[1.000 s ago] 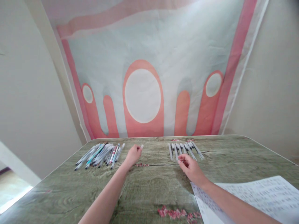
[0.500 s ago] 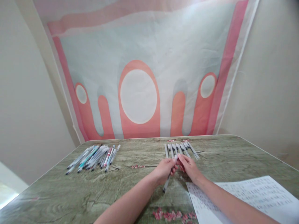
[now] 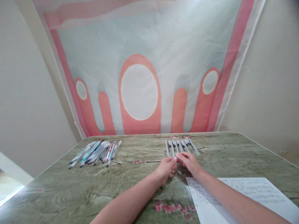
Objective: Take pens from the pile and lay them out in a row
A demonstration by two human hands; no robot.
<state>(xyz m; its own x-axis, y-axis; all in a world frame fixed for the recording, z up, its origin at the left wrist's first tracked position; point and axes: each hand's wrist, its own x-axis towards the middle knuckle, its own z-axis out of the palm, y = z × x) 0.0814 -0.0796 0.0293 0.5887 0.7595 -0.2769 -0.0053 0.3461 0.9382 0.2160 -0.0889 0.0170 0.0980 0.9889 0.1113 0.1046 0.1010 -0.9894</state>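
My left hand [image 3: 167, 168] is closed around a pen [image 3: 162, 187]; only its dark lower end shows below the fingers. The fingertips of my right hand [image 3: 188, 161] meet the left thumb and pinch at the upper end of that pen, which the fingers mostly hide. Just beyond both hands lies a row of several clear-barrelled pens [image 3: 173, 148], side by side on the table. Farther left is a loose pile of pens [image 3: 97, 153], mostly clear with dark ends, with a teal one and a red-and-white one among them.
A printed sheet of paper [image 3: 247, 194] lies under and beside my right forearm. The wood-patterned table [image 3: 77, 193] carries pink blossom prints. Behind its far edge hangs a pink and grey cloth [image 3: 140, 127], with walls on both sides.
The pen has turned in my hands, so its barrel, visible below the left hand before, is now mostly hidden. The camera view has tipped slightly; the row and pile stay put.
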